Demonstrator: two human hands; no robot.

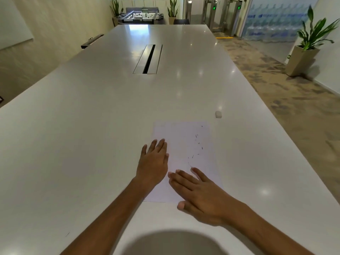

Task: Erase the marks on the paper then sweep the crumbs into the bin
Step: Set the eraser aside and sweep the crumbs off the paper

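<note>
Flat hands (200,196) on paper (184,144); eraser (218,114) beyond.

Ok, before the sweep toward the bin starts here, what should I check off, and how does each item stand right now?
1. Eraser set down: ok, it lies on the table beyond the paper's far right corner, in neither hand.
2. Paper held: ok, the left hand lies flat at its left edge.
3. Sweeping hand free: ok, the right hand is flat over the near part of the sheet, holding nothing.
4. Crumbs still on the sheet: ok, dark bits are scattered along its right half.
5. Marks erased: cannot tell, any faint remains are too small to judge.
6. Bin in reach: cannot tell, none is in view.
</note>
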